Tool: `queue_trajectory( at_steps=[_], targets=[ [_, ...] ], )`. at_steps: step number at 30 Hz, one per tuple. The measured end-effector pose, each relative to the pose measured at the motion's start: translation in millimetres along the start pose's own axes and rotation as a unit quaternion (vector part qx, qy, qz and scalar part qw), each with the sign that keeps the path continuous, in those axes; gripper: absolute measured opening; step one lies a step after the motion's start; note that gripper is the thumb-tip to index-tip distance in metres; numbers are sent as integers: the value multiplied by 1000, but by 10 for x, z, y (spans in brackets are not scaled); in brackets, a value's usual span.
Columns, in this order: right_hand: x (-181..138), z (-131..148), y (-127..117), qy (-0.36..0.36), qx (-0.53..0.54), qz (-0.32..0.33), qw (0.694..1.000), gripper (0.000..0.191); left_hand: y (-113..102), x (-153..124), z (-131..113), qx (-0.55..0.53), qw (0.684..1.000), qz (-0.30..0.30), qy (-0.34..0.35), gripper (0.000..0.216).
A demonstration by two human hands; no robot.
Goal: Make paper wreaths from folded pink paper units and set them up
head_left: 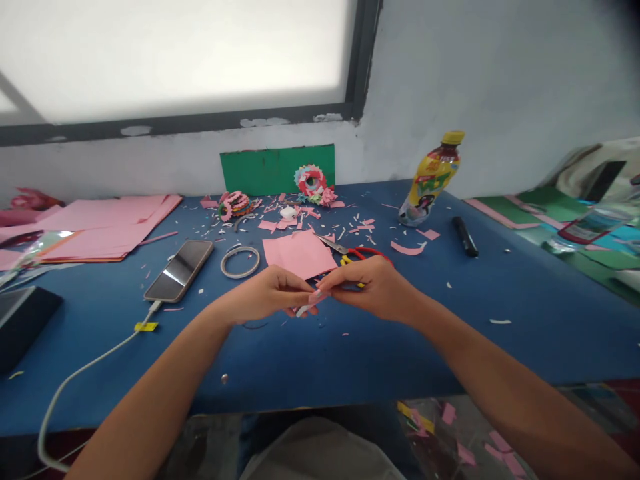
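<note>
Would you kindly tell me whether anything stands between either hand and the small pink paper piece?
Nothing visible does: the left hand and right hand both hold the small pink paper piece in their fingers. The scissors and the pink sheets lie beyond the hands, not in between.

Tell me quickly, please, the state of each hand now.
Left hand: closed, pinching a small pink paper piece.
Right hand: closed, pinching the same piece at its other end.

The head camera looks forward and down across the table (325, 370).
</note>
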State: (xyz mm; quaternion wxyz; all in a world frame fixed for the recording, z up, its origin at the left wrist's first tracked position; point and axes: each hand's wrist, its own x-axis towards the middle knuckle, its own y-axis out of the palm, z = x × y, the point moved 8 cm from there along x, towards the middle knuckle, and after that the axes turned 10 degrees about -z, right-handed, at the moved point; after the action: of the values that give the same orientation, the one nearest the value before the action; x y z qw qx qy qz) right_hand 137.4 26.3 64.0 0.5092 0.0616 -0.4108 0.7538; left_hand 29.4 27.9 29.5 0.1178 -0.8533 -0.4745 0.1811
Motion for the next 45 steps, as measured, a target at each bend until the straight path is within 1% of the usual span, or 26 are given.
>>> queue_trajectory(
  at_steps=[3, 6, 7, 10, 12, 16, 21, 26, 31, 34, 36, 45],
  targets=[
    [4, -36, 23, 13, -3, 3, 1000, 15, -25, 6, -45, 63, 997, -39, 38, 31],
    [1, -118, 47, 52, 0, 0, 999, 13, -44, 4, -67, 135, 986, -77, 59, 33],
    [-5, -155, 60, 73, 11, 0, 997, 13, -45, 4, -72, 150, 983, -84, 64, 34],
    [-30, -266, 106, 137, 45, -3, 990, 22, -48, 7, -88, 167, 978, -101, 78, 34],
    [-38, -309, 135, 156, 51, -4, 986, 25, -55, 13, -93, 173, 975, -113, 83, 32],
    [-33, -335, 188, 155, 51, 12, 987, 21, -60, 29, -89, 190, 970, -130, 82, 27],
    [-15, -325, 165, 137, 15, 10, 990, 16, -57, 43, -67, 188, 972, -125, 68, 22],
    [-17, -347, 176, 153, 22, 12, 988, 17, -34, 52, 10, 130, 988, -81, 37, 21],
    [-27, -427, 131, 189, 44, -14, 981, 18, -90, 52, 68, 92, 991, -98, 20, 25],
    [-26, -434, 104, 193, 56, -19, 979, 21, -63, 46, 81, 57, 995, -78, 8, 29],
    [-21, -428, 89, 192, 65, -24, 979, 20, -56, 48, 72, 47, 996, -76, 11, 28],
    [-7, -421, 65, 185, 88, -40, 978, 13, -146, 46, -14, 171, 970, -161, 65, 24]
  ],
)
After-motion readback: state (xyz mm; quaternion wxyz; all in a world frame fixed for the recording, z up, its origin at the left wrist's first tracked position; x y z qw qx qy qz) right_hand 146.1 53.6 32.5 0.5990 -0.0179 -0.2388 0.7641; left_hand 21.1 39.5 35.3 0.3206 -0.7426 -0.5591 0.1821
